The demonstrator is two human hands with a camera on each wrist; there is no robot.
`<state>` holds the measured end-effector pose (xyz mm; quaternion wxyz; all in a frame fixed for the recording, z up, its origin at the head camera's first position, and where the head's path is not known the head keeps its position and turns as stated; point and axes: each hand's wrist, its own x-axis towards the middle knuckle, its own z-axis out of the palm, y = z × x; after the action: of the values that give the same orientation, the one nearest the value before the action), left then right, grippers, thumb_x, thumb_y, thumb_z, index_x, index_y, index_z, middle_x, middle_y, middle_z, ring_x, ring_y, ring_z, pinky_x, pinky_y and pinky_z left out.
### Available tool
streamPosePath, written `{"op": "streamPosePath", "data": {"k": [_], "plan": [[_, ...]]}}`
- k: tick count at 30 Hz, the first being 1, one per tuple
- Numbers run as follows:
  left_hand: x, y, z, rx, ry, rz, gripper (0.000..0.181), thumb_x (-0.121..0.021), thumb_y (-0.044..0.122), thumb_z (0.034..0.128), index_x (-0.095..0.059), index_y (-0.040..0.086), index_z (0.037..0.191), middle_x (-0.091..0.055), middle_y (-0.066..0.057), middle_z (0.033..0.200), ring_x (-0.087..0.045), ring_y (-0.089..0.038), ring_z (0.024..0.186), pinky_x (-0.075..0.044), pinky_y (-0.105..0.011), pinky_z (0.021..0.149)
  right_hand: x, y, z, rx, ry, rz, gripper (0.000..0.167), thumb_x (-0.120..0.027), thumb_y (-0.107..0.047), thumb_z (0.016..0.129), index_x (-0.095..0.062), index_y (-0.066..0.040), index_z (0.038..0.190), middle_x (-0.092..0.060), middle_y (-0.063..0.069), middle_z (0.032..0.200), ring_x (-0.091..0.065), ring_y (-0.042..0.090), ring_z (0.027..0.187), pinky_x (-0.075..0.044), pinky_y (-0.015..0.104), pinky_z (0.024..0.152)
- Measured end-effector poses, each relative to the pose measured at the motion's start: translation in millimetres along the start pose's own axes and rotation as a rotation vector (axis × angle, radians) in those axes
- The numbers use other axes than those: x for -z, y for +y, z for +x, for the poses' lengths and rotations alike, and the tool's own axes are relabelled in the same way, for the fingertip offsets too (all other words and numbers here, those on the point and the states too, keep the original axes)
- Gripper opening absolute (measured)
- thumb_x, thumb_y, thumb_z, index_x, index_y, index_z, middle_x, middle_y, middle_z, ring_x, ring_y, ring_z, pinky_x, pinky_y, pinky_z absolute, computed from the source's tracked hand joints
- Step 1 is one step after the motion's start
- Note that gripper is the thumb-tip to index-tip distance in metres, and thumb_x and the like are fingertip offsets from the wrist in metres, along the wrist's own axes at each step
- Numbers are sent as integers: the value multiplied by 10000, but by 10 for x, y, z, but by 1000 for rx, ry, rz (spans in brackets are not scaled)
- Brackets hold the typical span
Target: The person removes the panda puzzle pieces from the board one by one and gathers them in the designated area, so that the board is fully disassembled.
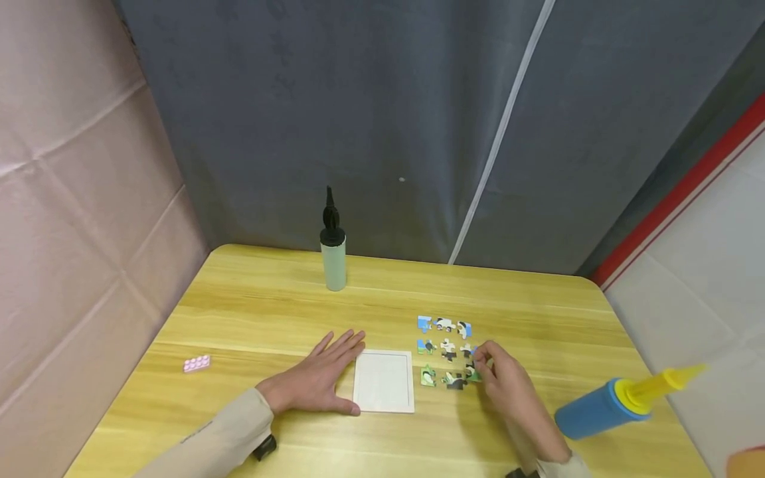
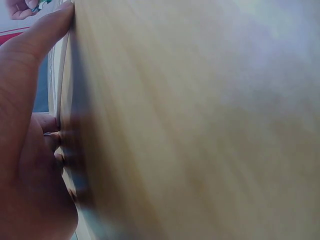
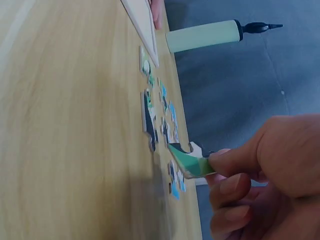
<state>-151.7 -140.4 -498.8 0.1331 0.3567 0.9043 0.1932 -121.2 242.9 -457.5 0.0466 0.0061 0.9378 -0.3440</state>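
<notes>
My left hand (image 1: pixel 319 380) lies flat with spread fingers on the table, its thumb and fingertips at the left edge of a square white puzzle frame (image 1: pixel 384 382). Between thumb and fingers my right hand (image 1: pixel 508 378) pinches a green, black and white puzzle piece (image 3: pixel 192 162), tilted up off the table in the right wrist view. Several loose puzzle pieces (image 1: pixel 448 350) lie in rows just right of the frame, spaced apart from one another. The left wrist view shows mostly wood, with the left thumb (image 2: pixel 30 55) along its side.
A pale green pump (image 1: pixel 335 262) with a black nozzle stands upright near the table's back edge. At the right, a blue pump (image 1: pixel 597 410) with a yellow nozzle leans outward. A pink toy brick (image 1: pixel 196 363) lies at the left. Grey curtain (image 1: pixel 358 119) hangs behind the table.
</notes>
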Motion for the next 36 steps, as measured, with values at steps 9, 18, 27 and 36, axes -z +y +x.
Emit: {"op": "streamPosePath", "data": {"k": [9, 18, 27, 36], "plan": [[0, 4, 3, 2, -2, -3, 1185, -683, 763, 884, -220, 34, 1696, -74, -106, 1822, -62, -344, 1698, -29, -629, 1371, -13, 131, -20, -1, -28, -27, 74, -626, -25, 1029, -648, -84, 1068, -699, 26, 946, -548, 129, 744, -457, 220, 585], [-6, 4, -2, -3, -1, 2, 1186, -675, 770, 885, -220, 34, 1696, -74, -106, 1822, -63, -344, 1698, -31, -629, 1371, -47, 217, -12, -13, -18, -87, 73, -651, -38, 1018, -675, -78, 1073, -748, 45, 1007, -601, 126, 816, -481, 224, 648], [-12, 9, -7, -6, -2, -2, 1180, -680, 761, 888, -220, 35, 1696, -76, -104, 1822, -68, -346, 1698, -34, -632, 1370, -63, 252, -10, -1, -10, -100, 67, -659, -41, 1017, -674, -82, 1068, -741, 57, 1036, -595, 134, 824, -474, 237, 654], [3, 10, -6, -2, 2, 22, 1177, -680, 762, 888, -228, 35, 1695, -88, -113, 1820, -86, -351, 1695, -54, -631, 1370, -61, 199, -31, 21, -22, -63, 40, -674, -83, 1023, -658, -94, 1058, -674, 36, 1014, -554, 128, 793, -452, 220, 634]]}}
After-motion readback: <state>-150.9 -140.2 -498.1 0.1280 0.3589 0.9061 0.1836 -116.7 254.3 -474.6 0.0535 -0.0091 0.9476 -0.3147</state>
